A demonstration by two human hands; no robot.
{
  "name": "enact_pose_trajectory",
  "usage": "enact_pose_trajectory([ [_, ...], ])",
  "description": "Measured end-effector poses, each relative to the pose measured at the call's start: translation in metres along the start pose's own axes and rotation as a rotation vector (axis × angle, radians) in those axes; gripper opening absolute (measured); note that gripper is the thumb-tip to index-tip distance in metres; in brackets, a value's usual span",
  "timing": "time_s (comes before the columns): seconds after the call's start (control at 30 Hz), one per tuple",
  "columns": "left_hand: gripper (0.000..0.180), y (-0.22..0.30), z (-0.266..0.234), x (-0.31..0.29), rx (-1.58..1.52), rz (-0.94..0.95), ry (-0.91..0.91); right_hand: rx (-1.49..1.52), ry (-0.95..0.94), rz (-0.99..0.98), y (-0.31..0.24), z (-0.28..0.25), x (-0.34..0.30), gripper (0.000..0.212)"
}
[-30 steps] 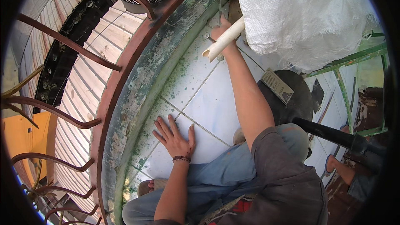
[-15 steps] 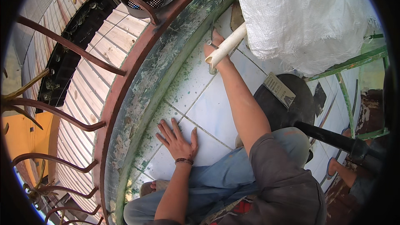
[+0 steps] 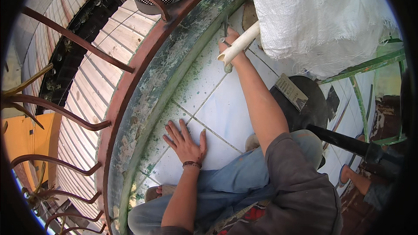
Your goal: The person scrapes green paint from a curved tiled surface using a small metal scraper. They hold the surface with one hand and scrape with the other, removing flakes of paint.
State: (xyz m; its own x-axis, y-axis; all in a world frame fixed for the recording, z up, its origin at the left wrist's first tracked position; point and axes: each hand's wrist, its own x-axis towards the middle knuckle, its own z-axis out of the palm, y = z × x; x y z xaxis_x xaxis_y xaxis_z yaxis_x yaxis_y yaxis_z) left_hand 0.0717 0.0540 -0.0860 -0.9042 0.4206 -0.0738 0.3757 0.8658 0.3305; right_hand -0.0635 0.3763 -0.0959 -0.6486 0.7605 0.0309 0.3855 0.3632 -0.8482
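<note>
My left hand (image 3: 185,144) lies flat on the pale floor tiles (image 3: 223,113), fingers spread, with a beaded bracelet at its wrist. Green paint flecks dot the tiles around it. My right arm stretches forward along the low green curb (image 3: 167,67). At its end my right hand (image 3: 233,40) is closed on a slim hand tool (image 3: 228,68), its thin metal end against the foot of the curb and its rounded handle end sticking out behind. A cream plastic pipe (image 3: 241,44) crosses in front of that hand, hiding part of the grip and the tool's exact kind.
A white woven sack (image 3: 322,13) hangs at the upper right beside a green metal frame (image 3: 365,66). Close to my right knee is a round black base (image 3: 300,98) with a black post (image 3: 337,140). A brown railing (image 3: 130,78) follows the curb. Another person's foot (image 3: 345,175) shows at right.
My right hand and the tool have shifted slightly forward and right along the curb. The left hand stays flat in place. The whole view has tilted slightly.
</note>
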Motion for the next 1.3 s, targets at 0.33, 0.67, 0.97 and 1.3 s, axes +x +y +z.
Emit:
enact_pose_trajectory([
  [0.33, 0.084, 0.0, -0.001, -0.003, -0.011, 0.01, 0.004, -0.339, -0.037, -0.21, 0.001, -0.011, 0.027, 0.041],
  [0.67, 0.084, -0.002, 0.002, -0.004, -0.002, 0.007, -0.007, -0.173, 0.068, -0.311, 0.046, 0.004, 0.057, 0.039],
  [0.97, 0.083, -0.004, -0.002, -0.003, 0.024, -0.033, 0.006, -0.174, -0.337, 0.07, -0.012, 0.021, 0.007, 0.056],
  [1.3, 0.083, 0.005, 0.001, -0.002, -0.017, 0.012, -0.007, 0.19, -0.01, 0.062, 0.025, 0.019, 0.004, 0.027],
])
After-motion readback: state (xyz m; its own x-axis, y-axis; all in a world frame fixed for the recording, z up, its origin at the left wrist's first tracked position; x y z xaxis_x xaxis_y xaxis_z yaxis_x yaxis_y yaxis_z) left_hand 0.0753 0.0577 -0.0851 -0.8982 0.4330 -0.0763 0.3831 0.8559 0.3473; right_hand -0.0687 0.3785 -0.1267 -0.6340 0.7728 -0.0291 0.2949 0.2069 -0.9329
